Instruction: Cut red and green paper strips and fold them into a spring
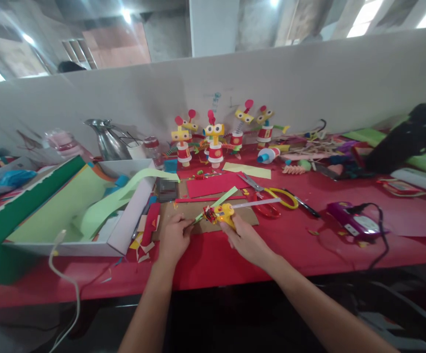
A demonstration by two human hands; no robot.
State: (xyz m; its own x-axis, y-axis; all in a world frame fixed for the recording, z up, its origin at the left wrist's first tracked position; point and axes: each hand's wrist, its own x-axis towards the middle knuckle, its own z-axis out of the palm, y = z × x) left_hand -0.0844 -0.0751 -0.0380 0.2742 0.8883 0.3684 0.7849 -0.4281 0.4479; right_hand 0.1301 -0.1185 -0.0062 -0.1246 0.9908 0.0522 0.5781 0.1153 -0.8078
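My right hand (240, 238) is wrapped round a yellow glue gun (224, 214), which has a white glue stick (259, 202) sticking out of its back to the right. The gun's red front points left, toward my left hand (176, 238). Pinched in my left hand are green paper strips (199, 217), their ends touching or very near the gun's tip. Both hands are above a piece of brown cardboard (242, 219) on the red tabletop. Another light green strip (225, 196) slants up behind the gun.
Scissors with yellow handles (286, 197) lie right of the cardboard, beside a black pen (303, 204). Several paper figures (215, 152) stand at the back. A box of paper (124, 235) is left; a purple device (356, 221) with a cable is right.
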